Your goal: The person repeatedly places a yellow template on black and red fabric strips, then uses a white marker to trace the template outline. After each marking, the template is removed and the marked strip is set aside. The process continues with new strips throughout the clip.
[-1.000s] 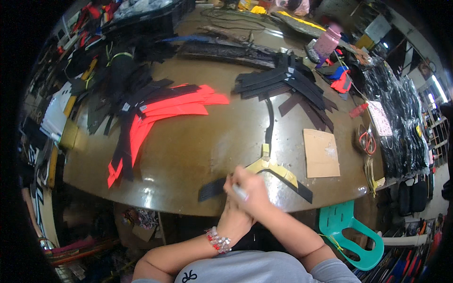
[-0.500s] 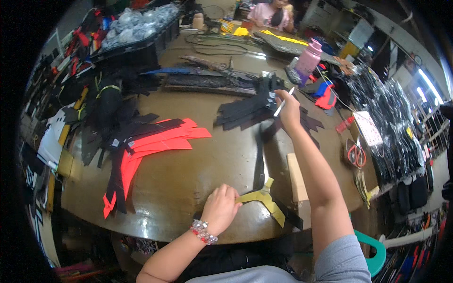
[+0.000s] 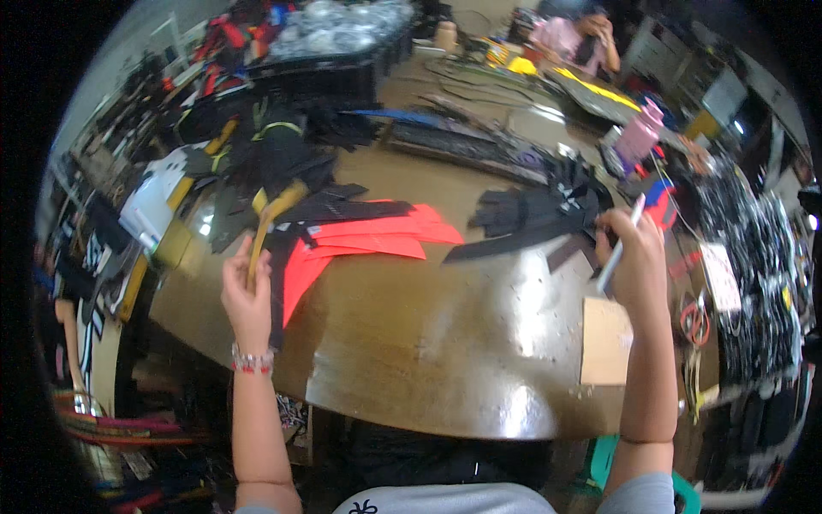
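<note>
Raised at the left, my left hand (image 3: 247, 278) is closed around a yellow-olive, branched flat template (image 3: 276, 208). Behind and beside it on the table lie bright orange-red fabric strips (image 3: 364, 240) with black strips (image 3: 364, 208) across them. My right hand (image 3: 638, 248) grips a white pen (image 3: 618, 257), whose lower end points down toward the table. The fingers of that hand are close to a fanned pile of black fabric strips (image 3: 539, 210); whether they touch it I cannot tell. A tan rectangular block (image 3: 604, 343) lies just below the right hand, partly covered by the forearm.
Orange-handled scissors (image 3: 695, 319) lie at the right edge, near stacked plastic-wrapped packs (image 3: 749, 274). A pink bottle (image 3: 640, 133) stands at the back right. At the back left is a black crate (image 3: 330, 86) of plastic-wrapped items. Another person (image 3: 574, 43) sits across the table.
My left hand has lifted the yellow template off the table and carried it left. My right hand has come nearer, still with the pen. The black strip under the template is gone from there.
</note>
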A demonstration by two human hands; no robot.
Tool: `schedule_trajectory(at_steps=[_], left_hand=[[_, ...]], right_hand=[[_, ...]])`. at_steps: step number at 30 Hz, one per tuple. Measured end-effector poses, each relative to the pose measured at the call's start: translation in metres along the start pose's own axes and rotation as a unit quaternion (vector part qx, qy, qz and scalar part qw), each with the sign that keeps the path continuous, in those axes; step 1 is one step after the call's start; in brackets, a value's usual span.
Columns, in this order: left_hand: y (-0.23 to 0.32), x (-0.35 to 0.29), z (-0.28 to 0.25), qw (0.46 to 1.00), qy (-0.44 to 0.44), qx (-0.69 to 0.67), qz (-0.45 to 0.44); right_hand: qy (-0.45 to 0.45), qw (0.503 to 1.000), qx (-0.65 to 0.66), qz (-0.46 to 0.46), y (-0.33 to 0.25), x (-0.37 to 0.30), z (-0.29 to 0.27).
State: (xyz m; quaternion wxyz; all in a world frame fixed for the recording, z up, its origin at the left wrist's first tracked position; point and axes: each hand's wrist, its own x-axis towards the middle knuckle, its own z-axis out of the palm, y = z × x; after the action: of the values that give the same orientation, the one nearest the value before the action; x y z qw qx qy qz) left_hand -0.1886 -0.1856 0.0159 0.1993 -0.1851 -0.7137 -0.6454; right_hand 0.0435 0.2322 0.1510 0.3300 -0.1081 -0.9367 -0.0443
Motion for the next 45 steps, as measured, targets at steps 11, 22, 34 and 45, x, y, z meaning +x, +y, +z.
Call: schedule_trajectory(at_steps=[11,22,34,45], left_hand=[[0.145,-0.156,0.124,0.888,-0.423,-0.077,0.164],[0.125,-0.170,0.186,0.811,-0.507,0.212,0.198],[0.117,-0.179,0.193,0.750,-0.531,0.255,0.301],[0.088,-0.165,0.236,0.861,-0.467,0.155,0.128]], right_hand=[[-0.057,0.919,0.288,0.264,-0.120,-0.172,-0.009],[-0.178,0.904,0.236,0.309,-0.077,-0.184,0.039],[-0.164,0.941,0.178,0.236,-0.102,-0.190,0.029],[-0.176,0.908,0.291,0.245,-0.076,-0.189,0.027]])
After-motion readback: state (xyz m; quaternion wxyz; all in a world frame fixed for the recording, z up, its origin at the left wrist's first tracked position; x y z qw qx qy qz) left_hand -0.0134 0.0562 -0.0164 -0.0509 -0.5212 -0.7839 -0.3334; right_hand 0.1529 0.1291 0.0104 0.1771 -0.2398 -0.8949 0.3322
